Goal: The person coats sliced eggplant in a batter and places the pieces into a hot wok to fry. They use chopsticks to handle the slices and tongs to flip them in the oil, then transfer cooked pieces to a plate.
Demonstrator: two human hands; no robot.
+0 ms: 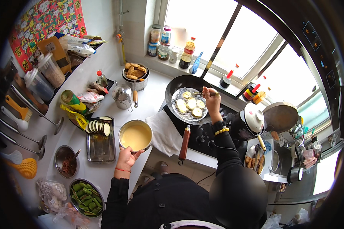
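Note:
My left hand (127,161) grips the near rim of a round metal bowl (120,139) filled with pale yellow batter (136,136). The bowl is at the counter's edge, left of the stove. Over the wok (174,85), my right hand (213,100) holds chopsticks (199,93), their tips near the upper pieces. Several battered slices (191,103) sit in bubbling oil in the wok. The wok's wooden handle (185,143) points towards me. Left of the bowl, a rectangular metal tray (99,148) carries sliced eggplant (99,126) at its far end.
A white cloth (166,133) lies between bowl and stove (199,137). Fried pieces (135,71) fill a strainer over a pot at the back. A lidded pot (253,117) stands right of the wok. Bowls of green peppers (86,197) and minced filling (68,166) sit at left.

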